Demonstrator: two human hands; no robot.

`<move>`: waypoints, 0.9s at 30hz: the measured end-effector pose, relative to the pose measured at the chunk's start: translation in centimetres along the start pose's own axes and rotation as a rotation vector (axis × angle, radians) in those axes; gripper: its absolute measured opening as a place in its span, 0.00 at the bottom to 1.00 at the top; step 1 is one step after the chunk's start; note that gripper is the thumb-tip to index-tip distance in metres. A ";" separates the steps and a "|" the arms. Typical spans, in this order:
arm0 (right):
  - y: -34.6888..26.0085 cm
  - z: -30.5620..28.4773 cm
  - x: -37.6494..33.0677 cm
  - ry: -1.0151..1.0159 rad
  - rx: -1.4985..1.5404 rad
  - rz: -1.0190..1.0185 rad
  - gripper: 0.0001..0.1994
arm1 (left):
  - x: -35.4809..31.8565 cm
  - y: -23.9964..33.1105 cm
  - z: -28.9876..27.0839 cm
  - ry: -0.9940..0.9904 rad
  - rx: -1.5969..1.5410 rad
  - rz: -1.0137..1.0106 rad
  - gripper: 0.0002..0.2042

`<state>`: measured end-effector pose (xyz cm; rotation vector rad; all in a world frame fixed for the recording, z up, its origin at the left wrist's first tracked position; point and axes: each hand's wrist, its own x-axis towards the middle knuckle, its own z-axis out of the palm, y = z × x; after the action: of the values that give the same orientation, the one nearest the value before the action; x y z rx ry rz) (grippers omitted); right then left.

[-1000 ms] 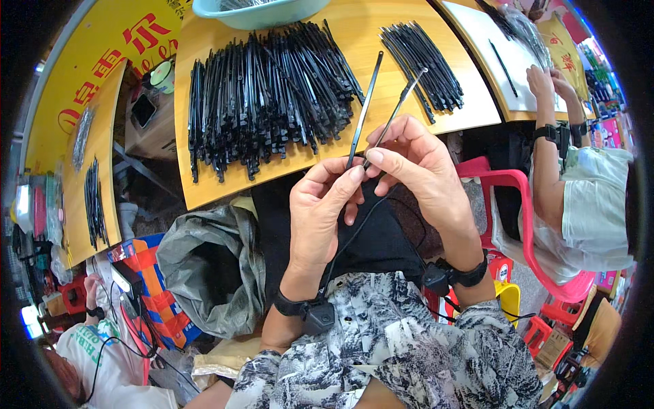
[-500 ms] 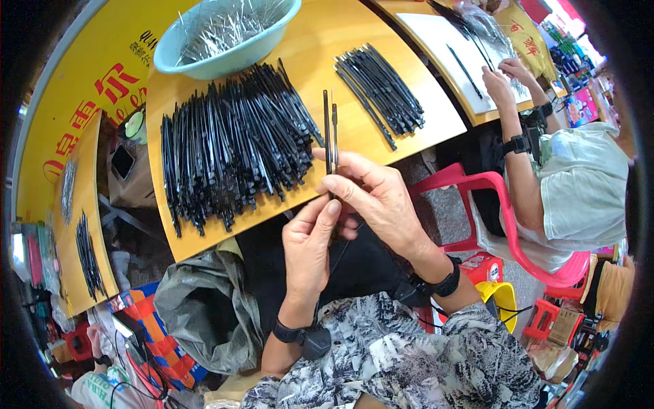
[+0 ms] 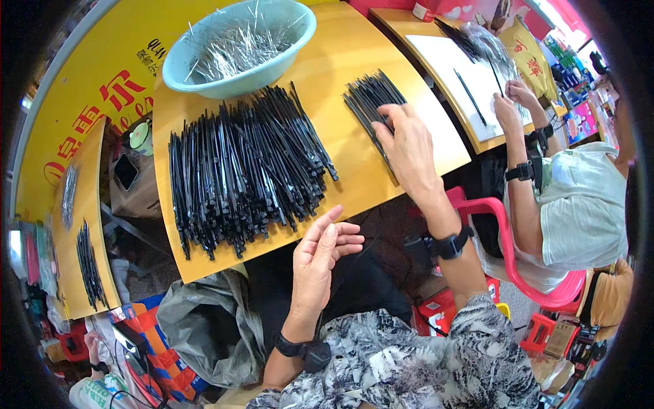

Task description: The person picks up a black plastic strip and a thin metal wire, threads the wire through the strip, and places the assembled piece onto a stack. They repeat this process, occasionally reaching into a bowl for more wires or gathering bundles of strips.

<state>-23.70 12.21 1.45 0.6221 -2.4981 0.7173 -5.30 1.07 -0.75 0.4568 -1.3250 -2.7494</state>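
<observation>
My right hand (image 3: 413, 151) reaches over the smaller bundle of slim black strips (image 3: 371, 102) on the right part of the table. Its thumb and forefinger are apart at the strips, and no strip shows gripped between them; the fingers partly cover the bundle. In front of the table's near edge, my left hand (image 3: 318, 262) is open and empty, palm turned inward with the fingers loosely stretched. Left of it lies a much larger heap of black strips (image 3: 238, 170), side by side with their ends toward me.
Behind the heap stands a light blue basin (image 3: 184, 80) of thin silvery metal pieces. A grey bag (image 3: 204, 327) hangs below the near edge of the yellow table (image 3: 334, 41). To the right, a co-worker's hands (image 3: 512, 108) handle a dark strip beside a pink chair (image 3: 507, 245).
My hands held two thin strips together in front of the table. They have parted: the right moved up and right to the smaller bundle, the left let go and opened.
</observation>
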 end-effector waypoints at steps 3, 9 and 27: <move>-2.6 0.9 -0.8 -0.428 0.452 0.255 0.15 | 0.3 0.1 -0.4 0.003 -0.025 0.003 0.19; -3.6 0.6 -1.6 -0.716 0.860 0.452 0.17 | 1.2 0.1 0.7 0.003 -0.173 -0.033 0.22; -4.7 -6.0 -4.8 -0.765 1.433 0.714 0.13 | 1.9 0.8 1.7 -0.184 -0.337 -0.015 0.15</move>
<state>-15.57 13.47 5.14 0.3909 -2.3705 3.0998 -7.70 1.50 0.40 0.1951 -0.8556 -3.0035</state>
